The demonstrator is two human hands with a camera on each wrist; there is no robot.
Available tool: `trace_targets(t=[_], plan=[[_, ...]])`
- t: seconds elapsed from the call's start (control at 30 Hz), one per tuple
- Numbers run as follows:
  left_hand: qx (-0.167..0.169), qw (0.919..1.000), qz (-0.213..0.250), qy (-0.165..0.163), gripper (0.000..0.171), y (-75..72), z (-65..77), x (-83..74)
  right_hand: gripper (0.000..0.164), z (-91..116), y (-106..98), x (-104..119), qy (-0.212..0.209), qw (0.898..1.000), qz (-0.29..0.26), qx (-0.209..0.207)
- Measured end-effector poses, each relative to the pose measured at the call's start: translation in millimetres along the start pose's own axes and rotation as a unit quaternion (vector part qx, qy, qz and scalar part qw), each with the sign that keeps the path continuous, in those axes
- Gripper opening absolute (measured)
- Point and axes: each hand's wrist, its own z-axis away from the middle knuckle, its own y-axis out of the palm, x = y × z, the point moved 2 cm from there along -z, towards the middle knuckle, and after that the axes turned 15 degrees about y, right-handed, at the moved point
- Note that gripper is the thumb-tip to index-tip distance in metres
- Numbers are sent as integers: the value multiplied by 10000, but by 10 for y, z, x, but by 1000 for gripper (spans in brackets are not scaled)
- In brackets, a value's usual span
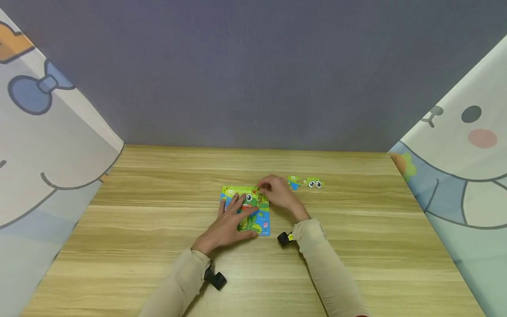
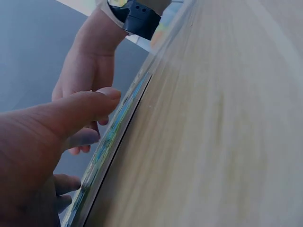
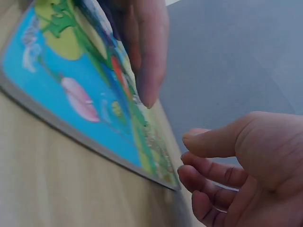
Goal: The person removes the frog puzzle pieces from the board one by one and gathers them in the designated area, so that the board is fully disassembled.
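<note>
Currently, 1 frog puzzle board [image 1: 263, 219] is touched nr table [image 1: 150, 229] ctr by 1 L hand [image 1: 227, 225], fingers spread apart. At its 1:30 corner 1 R hand [image 1: 277, 193] is held, fingers bent; pinch can't be told. Approx 2 o'clock, 2 pcs are seen: eyes pc [image 1: 314, 183], green-blue pc [image 1: 294, 183].

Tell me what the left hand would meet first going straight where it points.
Sliding over the rectangular blue-and-green frog puzzle board, the left hand would likely meet the right hand near the board's far right corner; relative height is unclear.
</note>
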Motion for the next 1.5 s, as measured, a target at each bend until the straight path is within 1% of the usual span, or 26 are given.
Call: trace_targets(t=[0.17, 0.3, 0.5, 0.63, 0.73, 0.87, 1.2, 1.5], plan=[[65, 10000, -2, -40, 67, 3, -1, 3, 18, -13, 83, -25, -88, 9995, 32, 313], [78, 10000, 7, -62, 67, 4, 13, 10, 20, -6, 120, -41, -149, 9987, 120, 475], [121, 9999, -20, -40, 67, -1, 23, 22, 26, 13, 137, -34, -461, 9957, 503, 625], [107, 9999, -57, 22, 67, -5, 21, 30, 25, 30, 137, -23, -712, 9931, 612, 709], [115, 9999, -71, 53, 67, -8, 21, 31, 24, 40, 138, -11, -812, 9916, 647, 769], [109, 9999, -80, 83, 67, -6, 13, 36, 21, 39, 139, 1, -796, 9915, 661, 785], [133, 9999, -69, 86, 66, 1, -13, 38, 18, 23, 146, -16, -549, 9923, 640, 902], [182, 9998, -67, 39, 66, 0, -17, 37, 16, 9, 156, -10, -522, 9920, 633, 964]])
